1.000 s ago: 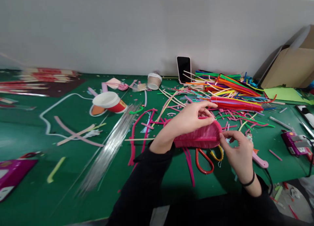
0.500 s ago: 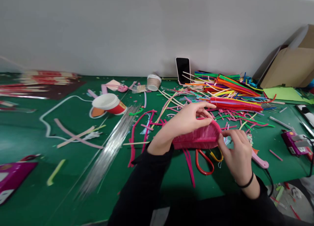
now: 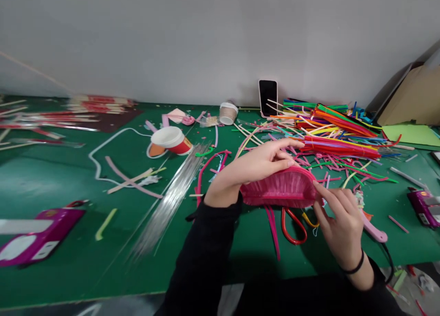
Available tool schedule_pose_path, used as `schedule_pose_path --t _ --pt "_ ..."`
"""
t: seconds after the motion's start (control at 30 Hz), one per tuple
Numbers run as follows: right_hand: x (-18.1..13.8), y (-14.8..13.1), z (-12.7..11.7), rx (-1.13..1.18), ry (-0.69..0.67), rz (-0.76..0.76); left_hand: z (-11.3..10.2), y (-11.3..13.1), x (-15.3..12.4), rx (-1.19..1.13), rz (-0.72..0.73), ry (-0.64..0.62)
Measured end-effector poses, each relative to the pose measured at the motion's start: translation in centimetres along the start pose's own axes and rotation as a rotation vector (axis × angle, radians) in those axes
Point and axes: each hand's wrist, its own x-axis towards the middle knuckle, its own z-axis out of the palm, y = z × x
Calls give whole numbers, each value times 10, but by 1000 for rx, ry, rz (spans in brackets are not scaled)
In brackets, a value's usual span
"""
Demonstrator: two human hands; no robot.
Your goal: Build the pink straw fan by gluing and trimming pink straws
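Note:
A curved, half-round pink pipe-cleaner piece (image 3: 287, 187) with a ribbed hollow inside is held above the table. My left hand (image 3: 256, 165) lies over its top left edge, with fingers bent along the rim and thumb against it. My right hand (image 3: 340, 220) pinches its right end between thumb and fingers. Below it hang or lie pink pipe cleaners (image 3: 273, 233); I cannot tell which. A red loop handle (image 3: 294, 238) and a yellow loop (image 3: 310, 221) show under the piece. Right of my right hand lies a pink tool handle (image 3: 374, 229) with a black cord.
Behind is a heap of coloured pipe cleaners (image 3: 340, 123) and a phone (image 3: 268, 98) leaning on the wall. Leftward are a paper cup (image 3: 172, 139), thin metal wires (image 3: 172, 201) and a purple device (image 3: 44, 233). Another purple device (image 3: 424, 206) and cardboard (image 3: 412, 96) are right.
The view has turned left, so the table's things appear shifted right. The pink piece now shows more of its hollow inside. Both hands keep their hold on it.

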Motion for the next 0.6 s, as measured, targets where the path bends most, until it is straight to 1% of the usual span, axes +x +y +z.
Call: schedule_pose_path --t 0.2,0.33,0.47,0.6 --pt "-2 0 2 9 -22 -17 2 2 2 8 -12 1" --pt "-5 1 4 -22 -38 -29 7 5 4 -8 -29 32" --pt "-7 2 6 -49 -19 -26 13 7 6 -79 -58 59" --pt "-8 1 8 -44 3 -33 17 7 7 -92 -66 64"
